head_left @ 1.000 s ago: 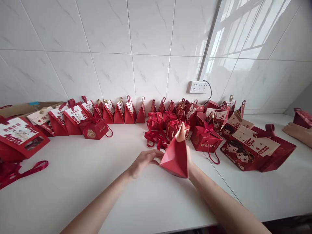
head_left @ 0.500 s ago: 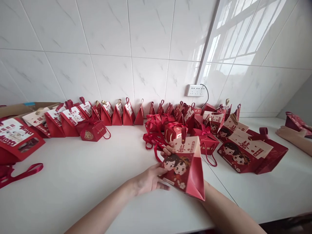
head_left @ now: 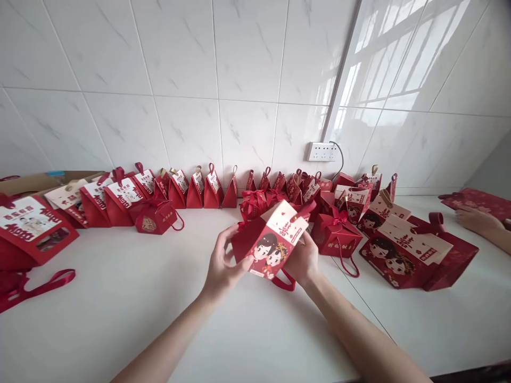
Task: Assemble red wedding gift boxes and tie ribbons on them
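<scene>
Tilted above the table, a red and cream gift box with a cartoon couple on its front is held between both my hands. My left hand grips its left lower side, thumb on the printed front. My right hand holds the right side near the cream flap, with most of its fingers hidden behind the box. A dark red ribbon loop sticks out at the box's top right. Below it, another loop of red ribbon shows between my hands.
Several red gift boxes line the tiled wall. A rope-handled red box and larger couple-print boxes stand right. Loose ribbon lies left on the white table. Far right, another person's hand touches a flat red box.
The gift box has turned and tilted in my hands, moving up and left. My right hand has come round to its right side. The other person's box now lies flatter.
</scene>
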`<state>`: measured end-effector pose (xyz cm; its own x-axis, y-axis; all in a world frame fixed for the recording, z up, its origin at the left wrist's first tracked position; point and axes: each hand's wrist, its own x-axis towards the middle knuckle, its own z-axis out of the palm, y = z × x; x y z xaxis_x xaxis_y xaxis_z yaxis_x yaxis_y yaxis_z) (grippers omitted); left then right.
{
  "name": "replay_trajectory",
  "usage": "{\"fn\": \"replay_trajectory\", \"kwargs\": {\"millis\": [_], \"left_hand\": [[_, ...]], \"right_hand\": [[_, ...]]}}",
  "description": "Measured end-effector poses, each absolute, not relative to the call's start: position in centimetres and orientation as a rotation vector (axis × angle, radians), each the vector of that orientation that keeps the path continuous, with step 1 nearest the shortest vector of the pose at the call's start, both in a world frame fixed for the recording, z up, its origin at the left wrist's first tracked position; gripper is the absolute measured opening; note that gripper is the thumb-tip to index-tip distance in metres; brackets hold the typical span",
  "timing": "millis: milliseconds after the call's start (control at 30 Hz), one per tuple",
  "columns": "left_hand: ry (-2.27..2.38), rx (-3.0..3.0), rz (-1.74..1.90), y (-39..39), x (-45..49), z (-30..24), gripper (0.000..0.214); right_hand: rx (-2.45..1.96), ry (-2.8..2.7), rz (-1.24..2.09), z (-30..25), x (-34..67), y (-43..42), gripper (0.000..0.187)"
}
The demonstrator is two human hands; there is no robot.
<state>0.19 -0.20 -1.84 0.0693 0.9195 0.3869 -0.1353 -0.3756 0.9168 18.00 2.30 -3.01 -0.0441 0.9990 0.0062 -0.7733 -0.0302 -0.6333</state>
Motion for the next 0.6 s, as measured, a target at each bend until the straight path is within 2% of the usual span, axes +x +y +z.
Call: {"fn": "replay_trajectory", "kwargs": {"millis": [233,433,600], "left_hand": [[0.972,1.807,1.63,-1.3,0.7,-3.1,0.067],[0.911,1.712,1.704,-1.7,0.7,-3.1,0.071],[0.944,1.448,1.674,-1.2,0.7,-2.2,0.063]], "right_hand": [[-0.544,-0.467,1.589,-2.3,17.6,2.3,0.028],[-0.558,-0.662,1.575,-3.0,17.9,2.6,0.033],[-0.58,-0.577,1.539,-2.7,17.5,2.3,0.029]]}}
